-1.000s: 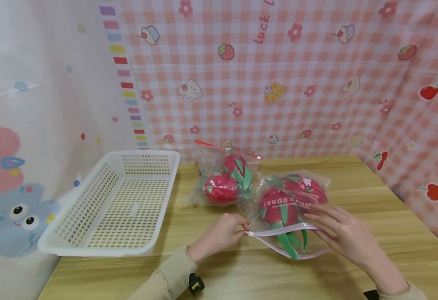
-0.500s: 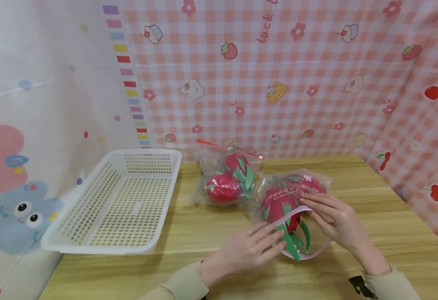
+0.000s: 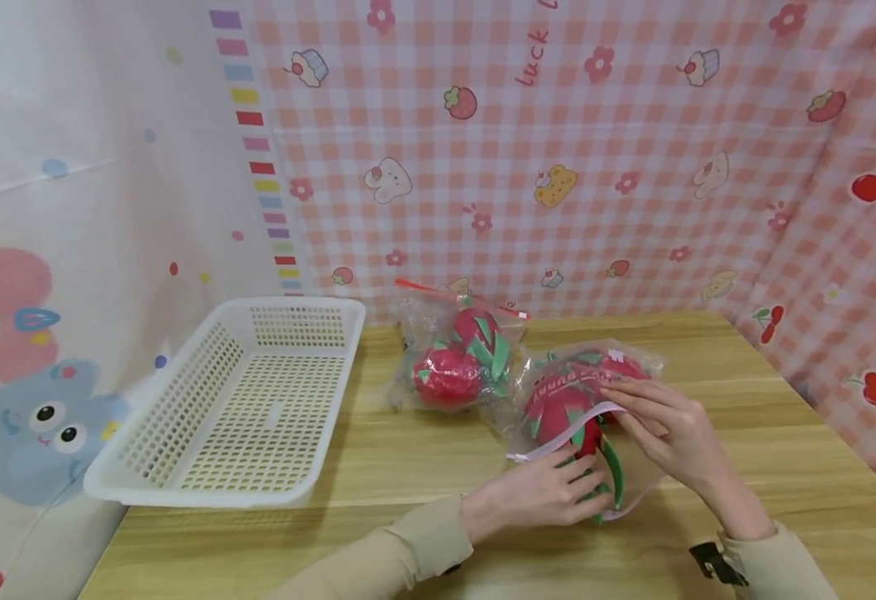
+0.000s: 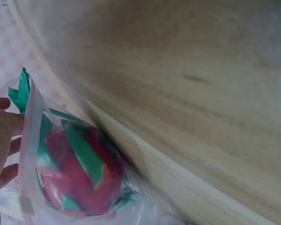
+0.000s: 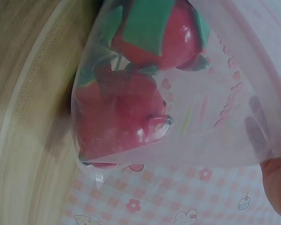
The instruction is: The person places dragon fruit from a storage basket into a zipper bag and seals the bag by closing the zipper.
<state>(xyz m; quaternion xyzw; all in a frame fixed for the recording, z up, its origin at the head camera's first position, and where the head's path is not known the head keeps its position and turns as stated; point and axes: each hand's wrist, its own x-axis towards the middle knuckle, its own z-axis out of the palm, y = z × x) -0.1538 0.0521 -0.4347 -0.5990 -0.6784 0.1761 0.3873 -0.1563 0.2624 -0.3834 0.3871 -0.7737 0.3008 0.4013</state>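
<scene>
In the head view a clear zip bag (image 3: pixel 558 387) with white print lies on the table, its pale-edged mouth held raised. Red dragon fruits (image 3: pixel 558 412) with green leaf tips are inside. My right hand (image 3: pixel 673 433) holds the upper edge of the mouth, with fingers showing through the film in the right wrist view. At the mouth, my left hand (image 3: pixel 543 493) has its fingers spread over the green leaves of the nearer dragon fruit (image 4: pixel 79 168). Those fingers are partly hidden behind the bag's edge in the left wrist view.
Behind and left of the bag sits a second zip bag (image 3: pixel 456 354) with a red seal, holding two dragon fruits. A white plastic basket (image 3: pixel 107 487) with a perforated bottom stands on the left of the wooden table (image 3: pixel 377 467). A pink checked cloth (image 3: pixel 483 167) hangs behind.
My left hand has left the slider corner of the bag and moved right to the mouth, onto the leaves. My right hand has lifted the upper edge, opening the mouth wider.
</scene>
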